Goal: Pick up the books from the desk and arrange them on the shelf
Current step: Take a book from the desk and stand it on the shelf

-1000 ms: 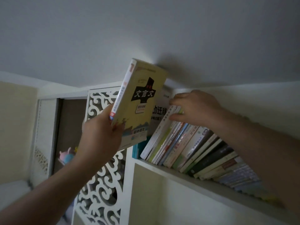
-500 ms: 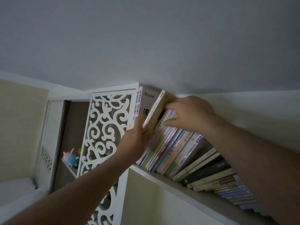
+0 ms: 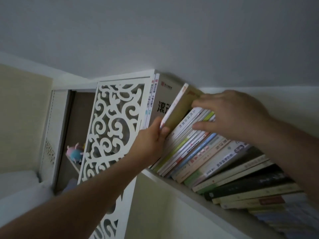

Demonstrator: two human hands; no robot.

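1. A dim room seen from below: grey ceiling, pale walls, and a white shelf (image 3: 174,182) running high along the wall.
2. Nearest, the left hand (image 3: 150,141) pinches the lower corner of the yellow book (image 3: 179,107), thumb and fingers curled around its white spine edge.
3. The yellow book is slim, olive-yellow with a white spine, tilted, half inside the row of leaning books (image 3: 203,152).
4. The right hand (image 3: 231,116) presses the tops of that row aside, fingers bent over them.
5. Beyond, a white fretwork panel (image 3: 112,128) and a plush toy (image 3: 75,151).
6. A second ago the book was held in open air, cover showing; now it sits wedged between the volumes.
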